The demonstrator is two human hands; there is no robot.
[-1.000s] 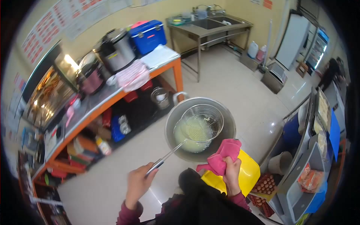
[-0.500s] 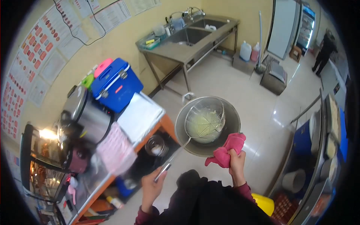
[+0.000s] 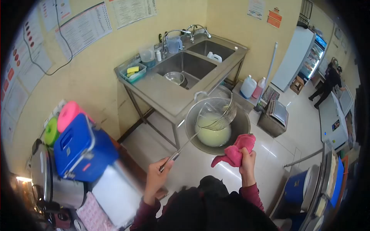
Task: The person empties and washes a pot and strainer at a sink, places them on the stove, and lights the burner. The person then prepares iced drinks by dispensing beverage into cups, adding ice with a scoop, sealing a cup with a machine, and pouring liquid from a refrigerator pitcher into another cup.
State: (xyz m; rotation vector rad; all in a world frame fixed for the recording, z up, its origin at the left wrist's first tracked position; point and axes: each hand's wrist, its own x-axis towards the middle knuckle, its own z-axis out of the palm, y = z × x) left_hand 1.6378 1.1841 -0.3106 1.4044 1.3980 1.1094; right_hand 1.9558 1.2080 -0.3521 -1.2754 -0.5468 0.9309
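My left hand (image 3: pixel 156 177) is closed round the handle of a wire-mesh strainer (image 3: pixel 226 115). The mesh bowl tilts over the inside of a large metal pot (image 3: pixel 243 125). In the bottom of the pot lies a pale yellow-green liquid (image 3: pixel 216 137). A folded pink cloth (image 3: pixel 234 153) is gripped in my right hand (image 3: pixel 248 163) at the pot's near right rim. The cloth hides whatever part of the pot it covers there. On the pot's far left side a loop handle (image 3: pixel 200 95) sticks up.
A steel double sink (image 3: pixel 154 86) stands ahead, holding a metal bowl (image 3: pixel 174 78). At left are a blue cooler (image 3: pixel 84 148) and a steel cooker (image 3: pixel 63 192). Jugs (image 3: pixel 248 86) and a metal box (image 3: pixel 269 121) sit beyond the pot. A person in dark clothes (image 3: pixel 327 86) stands far right.
The pot and my hands have come closer to the sink, and the view has shifted with them. The strainer has tilted and moved toward the pot's far right rim, showing more liquid.
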